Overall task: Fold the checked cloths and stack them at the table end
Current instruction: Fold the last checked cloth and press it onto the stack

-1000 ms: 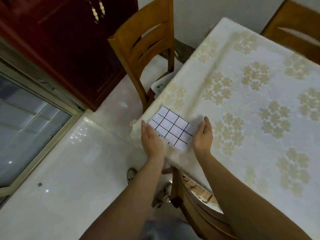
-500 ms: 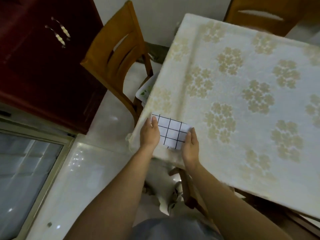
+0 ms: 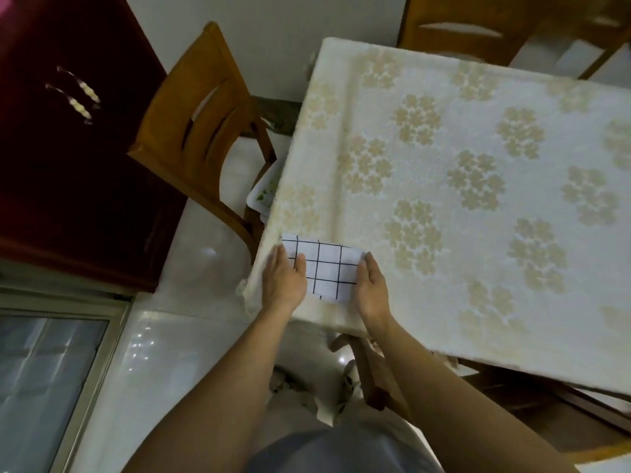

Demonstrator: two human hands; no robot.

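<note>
The left hand (image 3: 285, 281) lies flat with its fingers straight, the palm against the left edge of the folded checked cloth (image 3: 329, 268) and the thumb resting on top of it. It pinches nothing. The cloth is a small white rectangle with black grid lines. It lies flat on the near left corner of the table (image 3: 461, 107), just inside the edge where the flowered cover drops away. How many layers or cloths make up the pile cannot be told from here. The right hand (image 3: 372, 288) mirrors the left, with fingers straight and together and their sides touching the cloth's right edge. This looks like the squaring-up of the pile at the table end. To do it well, both palms should press inward evenly so the edges line up without the top layer buckling. Pressure should stay light, since the cover beneath may slide or wrinkle. The pile sits close to the corner, so any nudge is safer toward the table's middle than toward the drop. To the right, the patterned table top stretches away.
</note>
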